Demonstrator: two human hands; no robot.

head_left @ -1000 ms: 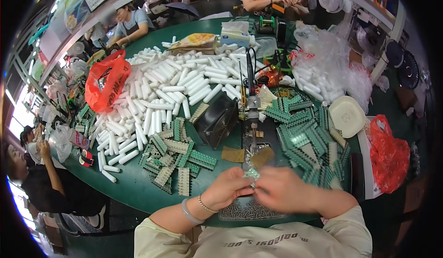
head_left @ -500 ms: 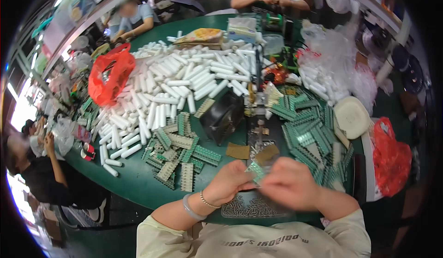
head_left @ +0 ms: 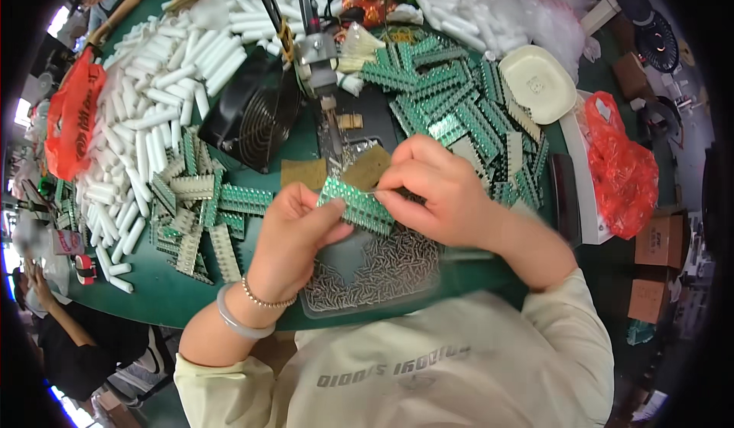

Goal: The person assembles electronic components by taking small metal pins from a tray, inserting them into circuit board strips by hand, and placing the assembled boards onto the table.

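Note:
My left hand [head_left: 300, 218] grips a green circuit board [head_left: 359, 205] by its left end, with small dark parts along the lower edge. At the board's upper right, my right hand [head_left: 436, 191] is closed in a pinch. A thin pale sliver shows at its fingertips, too small to name. Below the board sits a clear shallow tray [head_left: 437, 294] holding many small metal pins [head_left: 367, 279]. Two brown pads [head_left: 304, 174] lie just beyond my hands, beneath an upright metal-tipped bench tool [head_left: 330, 118].
Green boards are heaped at the right [head_left: 459, 99] and left [head_left: 218, 198]. White tubes [head_left: 145, 122] cover the far left. A black fan [head_left: 256, 110], cream dish [head_left: 537, 84] and red bags [head_left: 619, 168] stand around. Another person [head_left: 115, 0] sits at far left.
The view has shifted closer over the tray and to the right. My right hand, blurred beside the board before, now pinches at its edge; the board shows more fully.

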